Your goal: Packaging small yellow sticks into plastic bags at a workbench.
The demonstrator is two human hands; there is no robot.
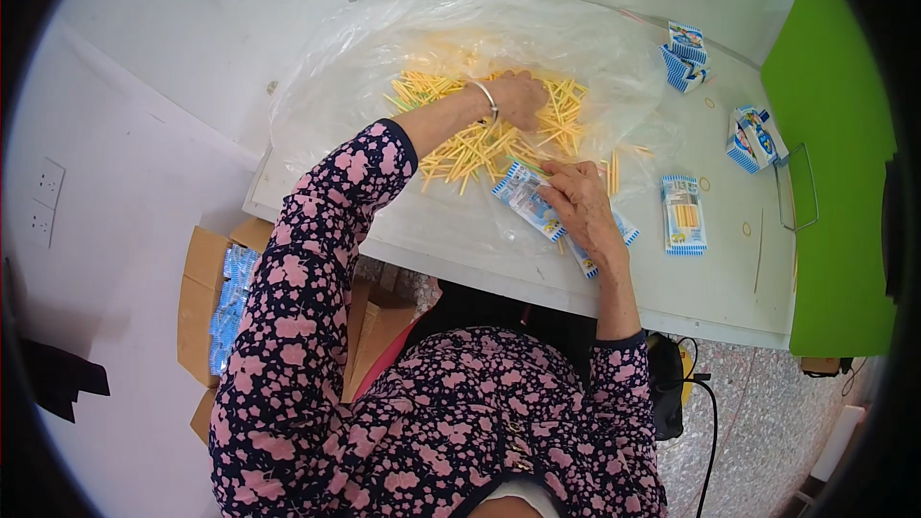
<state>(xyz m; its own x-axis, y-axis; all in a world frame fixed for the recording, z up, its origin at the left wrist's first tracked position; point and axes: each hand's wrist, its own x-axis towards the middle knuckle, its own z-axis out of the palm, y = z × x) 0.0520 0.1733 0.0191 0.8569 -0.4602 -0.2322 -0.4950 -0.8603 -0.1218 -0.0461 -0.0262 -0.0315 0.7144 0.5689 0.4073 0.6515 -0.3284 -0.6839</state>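
A large heap of thin yellow sticks [465, 158], a few with green on them, lies on a sheet of clear plastic [336, 86]. My left hand [518, 101], with a pale bangle [491, 99] at the wrist, reaches into the heap; its fingers are mostly hidden among the sticks. Nearer to me, my right hand [580, 201] grips a blue-and-white packet [528, 200] by its right side, fingers bent over it. Another blue-and-white packet [582, 257] lies partly under this hand. A few sticks [614, 171] lie apart, just right of the heap.
On the right of the white table [691, 302] lies a packet [683, 216] with sticks showing through its window. Bundled packets [758, 139] and more packets [684, 58] are farther back, with rubber bands [746, 228] nearby. A green panel [844, 182] borders the table. A cardboard box [200, 302] holds blue packets.
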